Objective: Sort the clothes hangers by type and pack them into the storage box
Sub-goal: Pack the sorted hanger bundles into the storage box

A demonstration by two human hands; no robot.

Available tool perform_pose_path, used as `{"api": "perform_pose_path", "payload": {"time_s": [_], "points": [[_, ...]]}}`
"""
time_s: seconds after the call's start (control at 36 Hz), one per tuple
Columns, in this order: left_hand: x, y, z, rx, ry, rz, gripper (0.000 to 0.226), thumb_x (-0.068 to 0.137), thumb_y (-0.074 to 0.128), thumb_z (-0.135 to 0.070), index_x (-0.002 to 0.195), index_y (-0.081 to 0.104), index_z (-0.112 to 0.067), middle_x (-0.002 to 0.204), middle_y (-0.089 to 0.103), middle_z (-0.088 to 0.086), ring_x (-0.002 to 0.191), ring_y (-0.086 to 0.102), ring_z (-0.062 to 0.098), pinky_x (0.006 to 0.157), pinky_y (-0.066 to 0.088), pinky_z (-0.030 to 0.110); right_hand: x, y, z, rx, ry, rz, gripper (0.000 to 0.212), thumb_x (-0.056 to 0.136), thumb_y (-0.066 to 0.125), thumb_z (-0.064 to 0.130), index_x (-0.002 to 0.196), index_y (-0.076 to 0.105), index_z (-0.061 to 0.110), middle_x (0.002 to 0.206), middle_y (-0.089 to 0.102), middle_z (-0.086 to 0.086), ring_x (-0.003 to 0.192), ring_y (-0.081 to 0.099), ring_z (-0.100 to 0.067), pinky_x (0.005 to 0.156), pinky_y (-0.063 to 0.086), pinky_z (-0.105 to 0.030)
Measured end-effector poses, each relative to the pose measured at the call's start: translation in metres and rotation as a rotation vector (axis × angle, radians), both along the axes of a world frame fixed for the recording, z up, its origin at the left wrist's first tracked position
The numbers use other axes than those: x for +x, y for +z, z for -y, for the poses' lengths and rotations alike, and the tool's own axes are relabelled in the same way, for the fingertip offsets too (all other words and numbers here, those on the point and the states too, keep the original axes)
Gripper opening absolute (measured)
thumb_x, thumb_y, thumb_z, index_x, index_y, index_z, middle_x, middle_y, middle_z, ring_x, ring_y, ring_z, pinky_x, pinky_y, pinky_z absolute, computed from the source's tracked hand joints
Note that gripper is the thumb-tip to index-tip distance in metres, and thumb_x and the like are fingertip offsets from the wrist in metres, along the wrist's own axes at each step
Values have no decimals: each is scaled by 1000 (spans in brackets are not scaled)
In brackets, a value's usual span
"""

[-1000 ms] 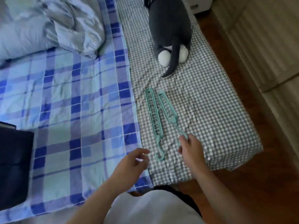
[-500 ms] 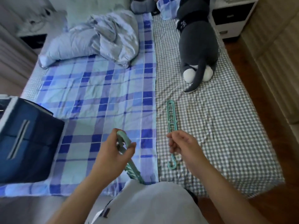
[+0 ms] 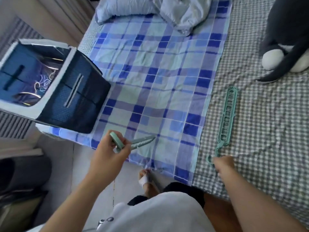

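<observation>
My left hand (image 3: 108, 153) has its fingers curled round one mint-green slotted plastic hanger (image 3: 132, 142), now lifted off the bed, while my right hand (image 3: 223, 164) pinches the hook of the second green hanger (image 3: 227, 118), still flat on the grey checked sheet (image 3: 267, 131). My view has swung left, bringing the open dark-blue fabric storage box (image 3: 71, 91) into sight beside the plaid blanket (image 3: 158, 81), so I judge packing comes next.

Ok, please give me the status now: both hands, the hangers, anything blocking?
Left hand grips one green hanger. Right hand at hook of second hanger, flat on checked sheet. Storage box open, path clear.
</observation>
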State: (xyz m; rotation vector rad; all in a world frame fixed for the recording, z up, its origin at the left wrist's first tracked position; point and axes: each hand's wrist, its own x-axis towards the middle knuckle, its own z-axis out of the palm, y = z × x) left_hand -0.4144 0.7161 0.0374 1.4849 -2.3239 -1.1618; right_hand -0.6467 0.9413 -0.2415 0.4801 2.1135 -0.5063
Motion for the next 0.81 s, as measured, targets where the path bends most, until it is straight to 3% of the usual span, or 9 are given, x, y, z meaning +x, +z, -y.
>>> {"api": "perform_pose_path", "payload": {"time_s": [0.08, 0.17, 0.28, 0.42, 0.53, 0.64, 0.69, 0.72, 0.81], "points": [[24, 1, 15, 85, 76, -79, 29, 90, 72, -9, 82, 56, -32, 85, 70, 1, 80, 69, 22, 78, 57, 48, 8, 19, 19, -42, 19, -53, 20, 93, 55, 11, 109, 60, 0, 82, 62, -12, 60, 57, -24, 50, 43, -26], [42, 0, 31, 131, 136, -155, 31, 88, 72, -2, 80, 58, -29, 83, 69, 5, 81, 67, 30, 79, 53, 53, 22, 46, 42, -45, 117, -281, 17, 96, 50, 15, 98, 59, 1, 86, 62, -14, 68, 62, -30, 54, 48, -33], [77, -5, 58, 178, 159, -269, 25, 87, 72, -8, 81, 61, -30, 87, 70, 8, 81, 67, 24, 78, 52, 46, 55, 92, 83, -128, 142, -622, 25, 102, 48, 14, 118, 63, 3, 118, 58, -19, 94, 62, -38, 78, 54, -50], [148, 2, 122, 288, 117, -428, 15, 80, 73, -23, 80, 63, -33, 95, 72, 2, 87, 66, 17, 81, 52, 37, 116, 173, 156, -462, -28, -875, 16, 96, 51, 10, 88, 62, 1, 100, 51, -7, 86, 51, -26, 76, 43, -38], [215, 21, 188, 401, 118, -557, 26, 91, 66, 6, 87, 55, -17, 99, 74, 4, 92, 66, 14, 76, 51, 22, 171, 231, 218, -978, -512, -706, 15, 88, 52, 5, 77, 62, 9, 91, 59, -4, 95, 58, -24, 84, 53, -37], [268, 66, 248, 472, 164, -699, 26, 90, 67, 1, 90, 51, -19, 104, 74, 9, 97, 66, 23, 89, 46, 41, 236, 293, 273, -1357, -472, -520, 9, 92, 61, -1, 87, 56, 4, 127, 60, -16, 123, 59, -30, 93, 56, -41], [292, 91, 275, 458, 189, -770, 23, 92, 64, 1, 91, 51, -18, 103, 75, 10, 98, 67, 27, 93, 46, 47, 264, 330, 301, -1491, -477, -396, 53, 63, 89, 22, 97, 54, 1, 129, 62, -16, 119, 63, -30, 95, 52, -44], [303, 105, 290, 450, 186, -803, 22, 91, 64, 0, 92, 52, -17, 105, 75, 13, 102, 68, 30, 96, 47, 49, 276, 349, 316, -1563, -494, -319, 67, 53, 90, 28, 104, 54, 1, 128, 65, -14, 117, 65, -29, 99, 50, -48], [332, 143, 328, 419, 171, -920, 23, 84, 73, -8, 91, 54, -19, 111, 72, 21, 110, 66, 38, 92, 49, 51, 301, 395, 356, -1802, -453, -89, 22, 78, 56, 19, 99, 58, 11, 134, 63, -14, 124, 60, -36, 112, 35, -56]]}}
